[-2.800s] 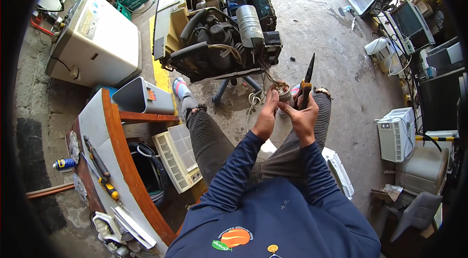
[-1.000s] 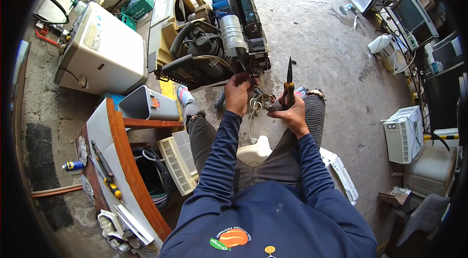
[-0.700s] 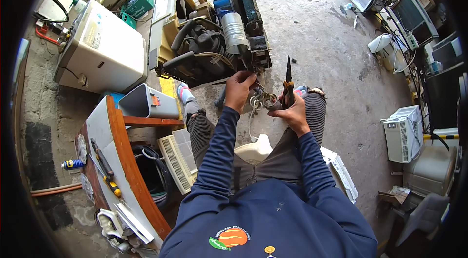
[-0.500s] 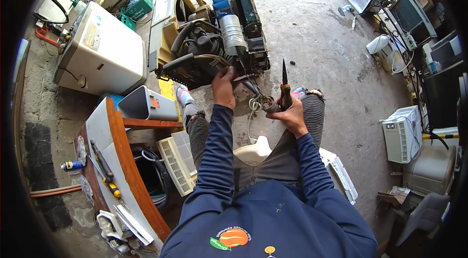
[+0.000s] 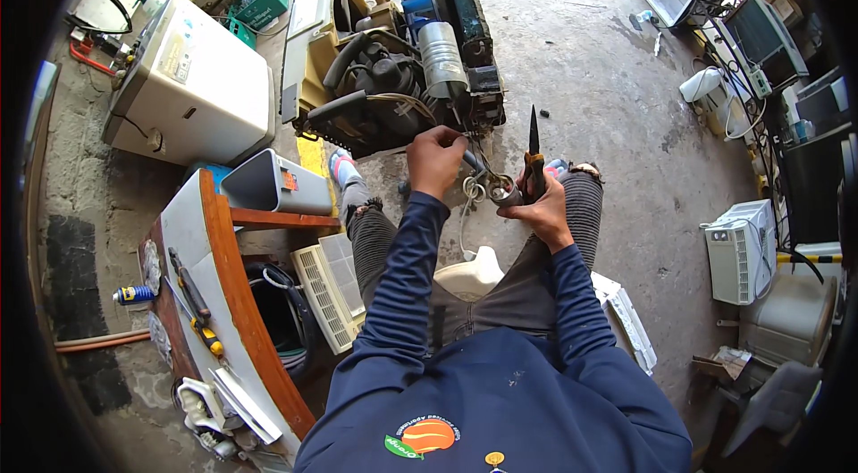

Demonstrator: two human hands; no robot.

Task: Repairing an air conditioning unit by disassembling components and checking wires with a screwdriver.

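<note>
In my right hand (image 5: 543,208) are long-nose pliers (image 5: 534,160) with orange and black handles, their jaws pointing away from me. The same hand grips a short grey cylindrical capacitor (image 5: 508,194), its wired end turned toward the left. My left hand (image 5: 436,160) is closed in a pinch beside the wires (image 5: 476,167); whatever is between the fingertips is too small to make out. These wires run between the capacitor and an opened air conditioner (image 5: 384,71) standing just beyond my hands. A pale cord (image 5: 466,227) hangs looped below the capacitor.
To the left stand a white appliance (image 5: 192,75), a grey bin (image 5: 288,187) and a wood-edged table (image 5: 237,294) with tools. A cream grille panel (image 5: 326,290) leans by my left leg. A window air conditioner (image 5: 740,250) and other appliances line the right side.
My left hand has drawn back from the air conditioner's lower edge and moved slightly right, its fingers now pinched. My right hand still holds the pliers and capacitor. The whole view has shifted slightly.
</note>
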